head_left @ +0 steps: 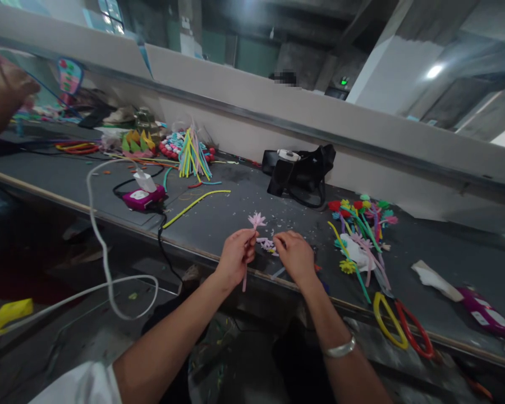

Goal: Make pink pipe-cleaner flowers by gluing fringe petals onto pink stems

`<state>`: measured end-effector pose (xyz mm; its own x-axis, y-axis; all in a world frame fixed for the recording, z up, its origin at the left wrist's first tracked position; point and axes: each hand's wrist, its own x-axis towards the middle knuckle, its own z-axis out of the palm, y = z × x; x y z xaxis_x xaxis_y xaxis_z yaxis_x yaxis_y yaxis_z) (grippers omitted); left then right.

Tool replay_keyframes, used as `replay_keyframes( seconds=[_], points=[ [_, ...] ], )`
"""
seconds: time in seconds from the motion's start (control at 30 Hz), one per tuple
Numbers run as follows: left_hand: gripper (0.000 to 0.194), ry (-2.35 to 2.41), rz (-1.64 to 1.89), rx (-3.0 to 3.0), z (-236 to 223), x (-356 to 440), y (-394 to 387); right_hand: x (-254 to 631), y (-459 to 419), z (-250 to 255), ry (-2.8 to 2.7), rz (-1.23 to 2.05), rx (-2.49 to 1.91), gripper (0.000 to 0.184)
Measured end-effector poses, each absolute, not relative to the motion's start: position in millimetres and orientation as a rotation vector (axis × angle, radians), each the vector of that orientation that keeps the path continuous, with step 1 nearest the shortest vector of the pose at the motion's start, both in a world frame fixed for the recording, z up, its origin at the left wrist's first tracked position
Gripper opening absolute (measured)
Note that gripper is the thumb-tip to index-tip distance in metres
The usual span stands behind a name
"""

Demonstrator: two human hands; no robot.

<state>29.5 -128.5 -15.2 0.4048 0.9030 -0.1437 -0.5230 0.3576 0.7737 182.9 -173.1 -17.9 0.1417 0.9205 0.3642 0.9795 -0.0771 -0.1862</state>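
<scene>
My left hand (236, 255) pinches a pale pink flower (257, 219) by its stem just under the petals. The lower stem comes out below my fist, over the table's front edge. To its right, my right hand (295, 255) is closed, with thumb and fingertips drawn together. Whatever its fingertips hold, if anything, is too small to make out. Between the hands lies a small pile of pale pink cut pieces (267, 244) on the dark tabletop (231, 216). A bunch of finished colourful flowers (364, 216) lies to the right of my right hand.
Scissors (389, 325) with yellow and red handles overhang the front edge. Purple tissue packs (486, 314) lie at right and left. A black bag (303, 171) rests by the back board. Coloured stems (193, 157), a yellow stem (193, 207) and a white cable (99, 235) are leftward. Another person's hand (6, 90) shows far left.
</scene>
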Motion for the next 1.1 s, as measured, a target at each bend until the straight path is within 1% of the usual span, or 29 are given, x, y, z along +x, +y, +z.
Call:
replay_keyframes(
  seconds=[0.17, 0.3, 0.43, 0.53, 0.63, 0.87, 1.1],
  points=[
    [0.022, 0.614, 1.012, 0.715, -20, 30, -128, 173, -147, -25, -1.927, -0.198, -2.001, 0.023],
    [0.023, 0.613, 1.003, 0.722, -21, 29, -128, 171, -145, -29, -1.931, -0.187, -2.001, 0.015],
    [0.023, 0.615, 0.997, 0.719, -20, 29, -128, 180, -154, -28, -1.791, -0.192, -2.064, 0.019],
    [0.022, 0.614, 0.988, 0.723, -20, 32, -130, 189, -161, -28, -1.681, -0.116, -2.028, 0.017],
    [0.022, 0.615, 0.990, 0.739, -21, 37, -131, 193, -166, -29, -1.559, 0.027, -1.870, 0.014],
    [0.031, 0.586, 1.002, 0.734, -23, 48, -134, 179, -179, -24, -1.324, 0.243, -1.662, 0.022],
    [0.032, 0.540, 0.902, 0.709, -27, 55, -137, 165, -188, -27, -1.310, 0.214, -1.703, 0.021]
  ],
)
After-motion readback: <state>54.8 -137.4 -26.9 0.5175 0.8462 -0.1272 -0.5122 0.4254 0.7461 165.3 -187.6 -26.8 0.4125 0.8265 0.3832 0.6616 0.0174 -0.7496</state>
